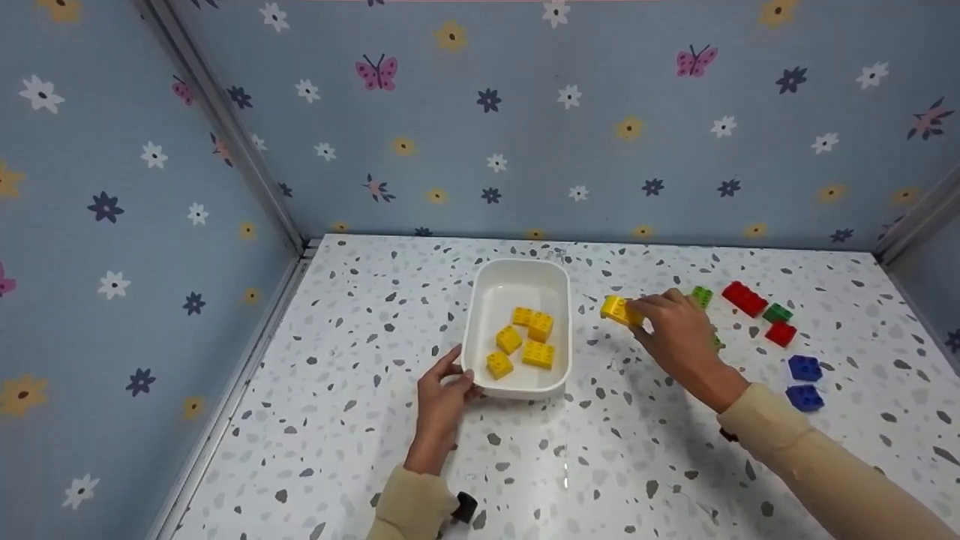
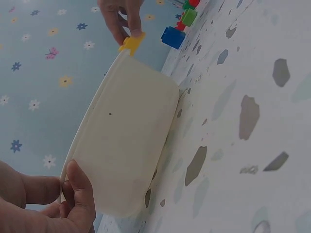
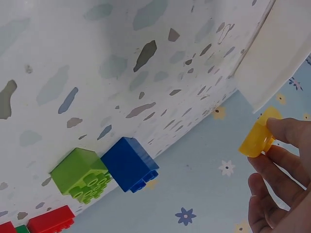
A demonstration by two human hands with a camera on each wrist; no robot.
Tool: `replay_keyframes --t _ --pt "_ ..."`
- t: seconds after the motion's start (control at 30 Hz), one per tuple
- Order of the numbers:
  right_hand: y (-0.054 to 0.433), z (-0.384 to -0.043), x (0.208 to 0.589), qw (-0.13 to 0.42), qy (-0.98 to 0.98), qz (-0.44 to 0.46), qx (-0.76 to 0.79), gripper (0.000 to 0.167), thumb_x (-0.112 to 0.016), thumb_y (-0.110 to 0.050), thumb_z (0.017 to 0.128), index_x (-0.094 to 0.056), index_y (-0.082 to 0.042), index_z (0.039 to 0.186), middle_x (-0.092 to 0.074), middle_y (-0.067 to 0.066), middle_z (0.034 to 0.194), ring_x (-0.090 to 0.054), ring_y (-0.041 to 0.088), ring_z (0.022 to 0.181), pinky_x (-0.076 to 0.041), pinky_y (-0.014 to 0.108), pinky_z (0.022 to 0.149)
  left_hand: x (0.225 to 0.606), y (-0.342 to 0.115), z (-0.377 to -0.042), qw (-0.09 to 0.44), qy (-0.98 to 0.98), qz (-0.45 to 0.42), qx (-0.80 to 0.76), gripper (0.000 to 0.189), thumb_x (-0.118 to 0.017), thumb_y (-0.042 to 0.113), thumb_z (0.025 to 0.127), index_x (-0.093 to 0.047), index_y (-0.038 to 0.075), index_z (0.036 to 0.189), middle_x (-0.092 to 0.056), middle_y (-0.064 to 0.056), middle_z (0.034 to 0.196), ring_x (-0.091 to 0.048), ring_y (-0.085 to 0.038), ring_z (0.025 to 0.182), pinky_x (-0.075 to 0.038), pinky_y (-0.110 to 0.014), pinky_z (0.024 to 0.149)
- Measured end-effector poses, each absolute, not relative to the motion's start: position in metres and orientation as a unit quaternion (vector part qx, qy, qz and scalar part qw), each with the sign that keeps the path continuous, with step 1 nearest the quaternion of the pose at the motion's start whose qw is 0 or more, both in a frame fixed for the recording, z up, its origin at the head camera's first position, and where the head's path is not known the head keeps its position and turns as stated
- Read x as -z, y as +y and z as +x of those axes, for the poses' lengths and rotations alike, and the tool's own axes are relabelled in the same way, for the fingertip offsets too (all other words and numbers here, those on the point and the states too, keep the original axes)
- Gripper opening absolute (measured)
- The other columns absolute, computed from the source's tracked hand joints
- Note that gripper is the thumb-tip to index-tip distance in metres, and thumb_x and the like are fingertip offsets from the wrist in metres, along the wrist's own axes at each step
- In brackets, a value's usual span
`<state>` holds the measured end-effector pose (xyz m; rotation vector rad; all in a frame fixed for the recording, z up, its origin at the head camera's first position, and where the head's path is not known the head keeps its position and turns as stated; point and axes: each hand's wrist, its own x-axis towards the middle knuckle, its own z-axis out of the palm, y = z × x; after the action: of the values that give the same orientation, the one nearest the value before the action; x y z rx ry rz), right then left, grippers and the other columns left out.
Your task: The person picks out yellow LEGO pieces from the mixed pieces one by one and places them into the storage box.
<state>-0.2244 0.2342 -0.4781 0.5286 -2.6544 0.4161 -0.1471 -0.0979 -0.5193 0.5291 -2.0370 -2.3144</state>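
A white plastic tub [image 1: 517, 271] stands on the speckled table with several yellow toy bricks [image 1: 538, 354] inside. At its near left corner, my left hand [image 1: 441, 397] pinches the rim between thumb and fingers, as the left wrist view also shows. To the right of the tub, my right hand [image 1: 681, 337] holds another yellow brick [image 1: 616, 309] up by its fingertips. In the right wrist view, thumb and fingers pinch this yellow brick [image 3: 257, 136], which has a curved side.
Right of the right hand lie a light green brick [image 1: 701, 297], a long red brick [image 1: 744, 298], a dark green brick [image 1: 778, 313] and a smaller red one [image 1: 781, 334]. Two blue bricks [image 1: 805, 367] lie nearer me. Patterned panels [image 1: 525, 150] border the table's back and sides.
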Motion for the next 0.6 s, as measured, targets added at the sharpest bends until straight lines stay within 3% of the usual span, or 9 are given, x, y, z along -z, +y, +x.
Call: replay_keyframes --t 0.23,0.6 --pt "0.225 -0.225 0.48 0.221 -0.938 0.218 -0.157 0.03 -0.091 0.0 0.079 -0.082 -0.002 0.109 -0.08 0.015 0.108 -0.063 0.035 0.091 -0.053 0.047 0.077 0.521 -0.098 -0.149 0.006 -0.66 0.17 0.732 0.052 -0.06 -0.006 0.102 -0.054 0.0 0.153 -0.052 -0.016 0.11 -0.064 -0.02 0.08 -0.061 -0.027 0.075" --pt "0.207 -0.225 0.476 0.201 -0.943 0.21 -0.161 0.03 -0.091 -0.005 0.082 -0.082 -0.004 0.111 -0.08 0.013 0.111 -0.064 0.033 0.095 -0.054 0.046 0.083 0.522 -0.098 -0.15 0.007 -0.661 0.177 0.729 0.052 -0.06 -0.006 0.101 -0.055 0.001 0.153 -0.053 -0.016 0.112 -0.063 -0.019 0.082 -0.06 -0.026 0.074"
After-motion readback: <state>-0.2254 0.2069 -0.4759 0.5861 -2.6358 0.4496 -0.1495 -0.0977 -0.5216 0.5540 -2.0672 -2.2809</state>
